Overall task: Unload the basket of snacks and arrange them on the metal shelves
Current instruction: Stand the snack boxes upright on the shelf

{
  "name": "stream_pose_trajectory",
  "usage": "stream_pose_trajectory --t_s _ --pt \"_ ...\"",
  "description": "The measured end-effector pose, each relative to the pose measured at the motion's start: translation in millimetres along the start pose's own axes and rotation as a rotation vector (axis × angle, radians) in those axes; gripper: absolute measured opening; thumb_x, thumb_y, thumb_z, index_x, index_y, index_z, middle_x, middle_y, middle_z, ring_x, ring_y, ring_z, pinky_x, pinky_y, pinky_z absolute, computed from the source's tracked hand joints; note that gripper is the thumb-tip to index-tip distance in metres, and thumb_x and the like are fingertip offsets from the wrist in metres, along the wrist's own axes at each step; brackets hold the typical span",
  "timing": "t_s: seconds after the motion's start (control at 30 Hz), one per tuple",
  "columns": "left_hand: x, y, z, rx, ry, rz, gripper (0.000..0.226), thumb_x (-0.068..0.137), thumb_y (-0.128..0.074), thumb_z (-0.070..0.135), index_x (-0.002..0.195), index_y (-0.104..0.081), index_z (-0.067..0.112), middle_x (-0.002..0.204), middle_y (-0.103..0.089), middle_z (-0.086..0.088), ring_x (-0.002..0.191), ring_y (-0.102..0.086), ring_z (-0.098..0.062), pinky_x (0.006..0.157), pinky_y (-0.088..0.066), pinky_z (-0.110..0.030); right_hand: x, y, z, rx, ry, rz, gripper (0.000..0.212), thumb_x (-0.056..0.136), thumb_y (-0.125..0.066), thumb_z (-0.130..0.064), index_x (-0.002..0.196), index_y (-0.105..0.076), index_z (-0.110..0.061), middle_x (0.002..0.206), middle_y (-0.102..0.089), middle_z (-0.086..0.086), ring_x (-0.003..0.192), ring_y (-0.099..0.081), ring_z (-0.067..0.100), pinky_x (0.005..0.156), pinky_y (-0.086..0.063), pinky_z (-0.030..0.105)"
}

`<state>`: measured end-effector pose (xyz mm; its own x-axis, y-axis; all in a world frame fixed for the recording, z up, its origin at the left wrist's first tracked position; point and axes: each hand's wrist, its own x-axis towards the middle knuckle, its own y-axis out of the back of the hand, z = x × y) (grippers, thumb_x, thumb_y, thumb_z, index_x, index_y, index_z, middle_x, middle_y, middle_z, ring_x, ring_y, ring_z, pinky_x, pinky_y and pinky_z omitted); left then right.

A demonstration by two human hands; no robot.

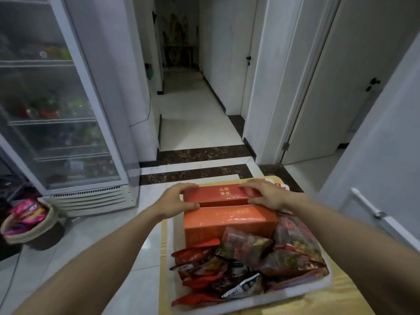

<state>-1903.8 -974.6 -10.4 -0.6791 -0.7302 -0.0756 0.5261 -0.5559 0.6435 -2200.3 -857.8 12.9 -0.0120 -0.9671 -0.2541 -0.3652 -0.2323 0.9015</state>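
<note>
Left hand (176,201) and right hand (264,194) grip one red box (221,193) by its ends, above one orange box (227,220) and many packets (245,246) in a basket (325,283); yellow worktop (341,302), tiled floor (195,123).

a glass-door fridge (56,105) stands on the pale tiled floor (200,123) at the left, blurred items on its shelves. two dark marble strips (204,153) cross the floor ahead. a white door (336,87) with a black handle (372,84) stands at the right.

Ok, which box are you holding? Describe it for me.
Find the white basket on the yellow surface. Two long boxes lie at its far end; the red box is the farther, gripped by the left hand and right hand. It's darker, with gold characters on top; the nearer orange box is paler.
</note>
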Motion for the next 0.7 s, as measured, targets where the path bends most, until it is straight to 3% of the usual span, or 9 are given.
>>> stream_pose_trajectory --t_s 0.23,0.37,0.5,0.6,0.7 --pt "8.9 -6.4 -10.0 -0.396 0.098 -0.087 0.045 0.092 -0.065 0.02 0.131 -0.056 0.04 0.133 -0.047 0.006 0.118 -0.05 -0.017 0.092 -0.05 -0.03 6.0 -1.0 2.3 0.078 -0.034 0.008 0.055 0.1 -0.055 -0.033 0.15 -0.034 -0.042 0.157 -0.025 0.002 0.144 -0.025 0.025 0.118 -0.02 0.041" --pt "8.8 0.5 -5.9 -0.395 0.033 -0.027 0.039 0.094 -0.062 0.023 0.128 -0.057 0.04 0.134 -0.046 0.004 0.121 -0.048 -0.018 0.092 -0.052 -0.031 4.2 2.3 1.1 0.088 -0.005 0.087 0.052 0.1 -0.054 -0.033 0.149 -0.037 -0.04 0.154 -0.029 0.002 0.143 -0.024 0.024 0.118 -0.019 0.041" --pt "7.9 23.3 20.4 -0.424 -0.067 0.08 0.032 0.095 -0.058 0.024 0.125 -0.06 0.037 0.128 -0.049 0.008 0.116 -0.05 -0.013 0.08 -0.054 -0.023 -2.5 31.5 -6.9 0.096 0.05 0.179 0.049 0.101 -0.05 -0.036 0.149 -0.037 -0.039 0.152 -0.031 0.003 0.142 -0.024 0.022 0.118 -0.02 0.041" --pt "5.0 46.8 48.1 -0.468 -0.123 0.144 0.03 0.097 -0.056 0.023 0.124 -0.063 0.031 0.128 -0.053 0.002 0.114 -0.056 -0.019 0.082 -0.057 -0.031 -13.8 62.2 -19.2 0.098 0.099 0.275 0.048 0.101 -0.049 -0.038 0.148 -0.038 -0.04 0.15 -0.034 0.004 0.141 -0.026 0.021 0.119 -0.023 0.043" --pt "-3.6 69.5 79.9 -0.535 -0.13 0.18 0.028 0.098 -0.054 0.021 0.124 -0.063 0.026 0.119 -0.059 -0.006 0.104 -0.064 -0.024 0.074 -0.06 -0.037 -28.8 89.8 -33.4 0.112 0.145 0.356 0.047 0.101 -0.048 -0.038 0.147 -0.04 -0.037 0.15 -0.031 0.003 0.14 -0.025 0.019 0.114 -0.025 0.034"
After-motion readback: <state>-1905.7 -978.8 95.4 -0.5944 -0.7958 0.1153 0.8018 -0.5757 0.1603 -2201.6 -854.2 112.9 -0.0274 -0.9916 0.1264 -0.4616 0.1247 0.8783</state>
